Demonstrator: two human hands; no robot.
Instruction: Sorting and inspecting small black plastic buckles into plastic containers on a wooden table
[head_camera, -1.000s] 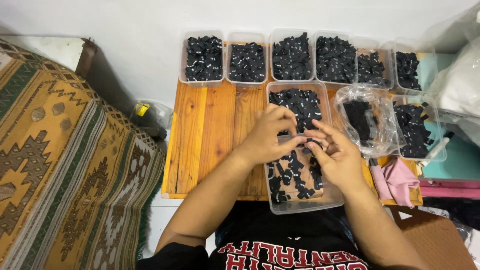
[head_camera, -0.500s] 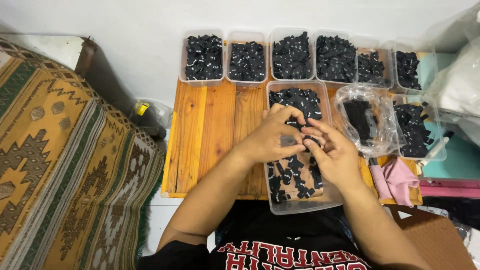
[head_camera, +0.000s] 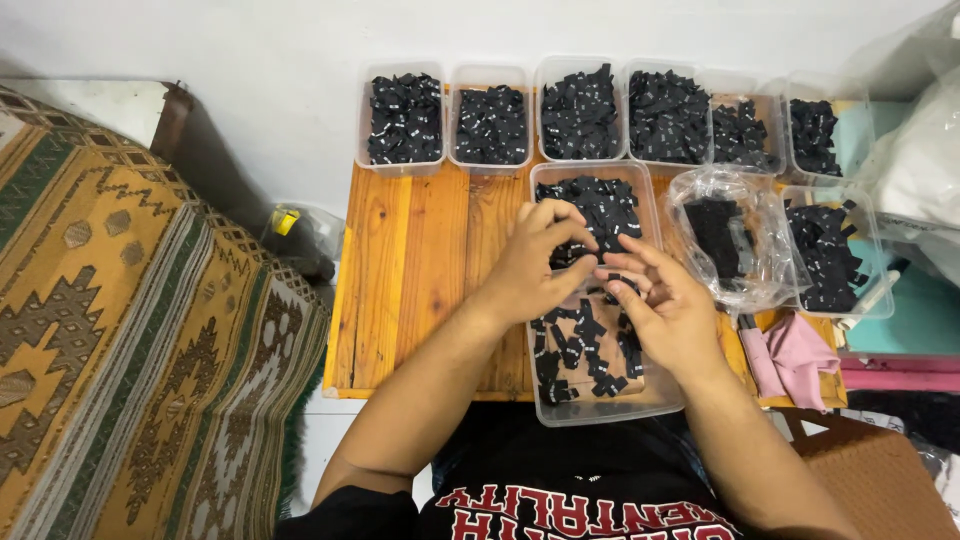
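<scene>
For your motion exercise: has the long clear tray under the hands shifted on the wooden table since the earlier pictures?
No. The long clear tray sits at the same spot on the wooden table, its far end just below the back row of tubs.

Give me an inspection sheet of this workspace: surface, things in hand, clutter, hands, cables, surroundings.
Surface: low wooden table, bare on its left part.
Things in hand: long clear tray of small black pieces under both hands; one small black piece between the fingertips.
Clutter: row of six clear tubs of black pieces along the far edge; clear plastic bag with black pieces; another tub at the right; pink cloth.
Hands: left hand and right hand meet over the tray, fingers curled.
Cables: nothing seen.
Surroundings: patterned rug on the left, white wall behind.
</scene>
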